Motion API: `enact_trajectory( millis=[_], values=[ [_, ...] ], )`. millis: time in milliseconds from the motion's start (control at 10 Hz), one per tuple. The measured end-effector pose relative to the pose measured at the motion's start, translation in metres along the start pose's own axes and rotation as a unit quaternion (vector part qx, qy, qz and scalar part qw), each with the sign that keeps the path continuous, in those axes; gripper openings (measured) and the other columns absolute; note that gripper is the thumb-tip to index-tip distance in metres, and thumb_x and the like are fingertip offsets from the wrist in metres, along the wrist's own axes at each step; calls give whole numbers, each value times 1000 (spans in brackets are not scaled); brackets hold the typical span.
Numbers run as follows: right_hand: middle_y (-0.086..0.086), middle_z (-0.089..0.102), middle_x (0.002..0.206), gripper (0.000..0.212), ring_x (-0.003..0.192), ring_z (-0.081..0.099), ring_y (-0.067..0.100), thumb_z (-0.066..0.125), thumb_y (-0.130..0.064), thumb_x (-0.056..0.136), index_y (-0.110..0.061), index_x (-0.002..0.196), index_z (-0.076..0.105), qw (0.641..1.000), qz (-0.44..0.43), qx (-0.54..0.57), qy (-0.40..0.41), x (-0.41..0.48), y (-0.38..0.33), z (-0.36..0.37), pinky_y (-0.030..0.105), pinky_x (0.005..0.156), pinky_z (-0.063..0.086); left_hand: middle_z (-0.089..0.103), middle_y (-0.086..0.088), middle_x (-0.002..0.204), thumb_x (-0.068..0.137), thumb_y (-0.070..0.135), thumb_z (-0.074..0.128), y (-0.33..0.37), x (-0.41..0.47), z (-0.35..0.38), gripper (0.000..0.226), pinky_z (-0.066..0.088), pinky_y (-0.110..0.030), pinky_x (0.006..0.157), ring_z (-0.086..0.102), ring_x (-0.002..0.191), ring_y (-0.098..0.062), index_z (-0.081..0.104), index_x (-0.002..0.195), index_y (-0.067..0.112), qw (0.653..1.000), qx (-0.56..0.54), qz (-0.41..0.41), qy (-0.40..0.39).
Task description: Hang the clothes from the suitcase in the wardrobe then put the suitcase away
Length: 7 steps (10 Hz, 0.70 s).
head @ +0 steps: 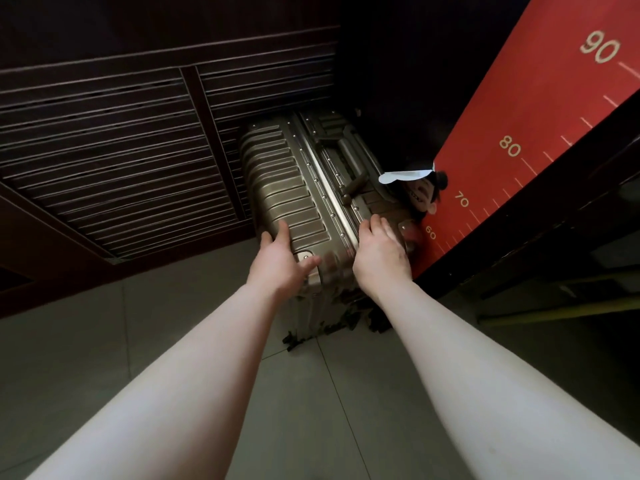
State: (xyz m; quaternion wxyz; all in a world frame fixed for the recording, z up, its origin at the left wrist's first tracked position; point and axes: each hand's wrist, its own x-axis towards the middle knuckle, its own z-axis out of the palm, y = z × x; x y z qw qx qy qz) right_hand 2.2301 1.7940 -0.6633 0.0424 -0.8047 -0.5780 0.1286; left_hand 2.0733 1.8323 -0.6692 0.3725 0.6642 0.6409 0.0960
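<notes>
A bronze ribbed hard-shell suitcase [298, 188] stands closed on its wheels on the grey tiled floor, in the gap between the dark louvred wardrobe door [110, 161] and a red wall chart. Its carry handle [349, 161] faces up. My left hand [280, 261] grips the near top corner on the left side, thumb over the ribbed face. My right hand [381, 254] lies over the near top edge on the right side, fingers curled on the shell.
A red height chart [540, 133] with numbers 60 to 90 runs up the wall at the right. A cartoon figure sticker [422, 192] sits at its lower end, right beside the suitcase. A dark door frame [540, 244] stands at the right.
</notes>
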Motion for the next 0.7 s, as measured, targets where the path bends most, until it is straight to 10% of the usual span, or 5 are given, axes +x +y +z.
enact_trajectory(
  millis=[400,700],
  values=[
    [7,-2,162,71,149,-4,21,48,-9,94,-9,153,9,998,0,12,-57,3,-4,-8,36,120,11,8,-12,160,92,43,56,-4,6,-13,84,26,-30,112,21,145,-27,1,153,30,999,27,-13,-46],
    [11,59,112,22,106,56,34,40,1,88,-11,98,55,997,51,38,-50,-32,-34,-55,34,81,44,65,-7,123,93,22,57,7,-39,-68,40,43,-24,93,58,115,-20,56,131,11,1000,-11,24,2]
  ],
)
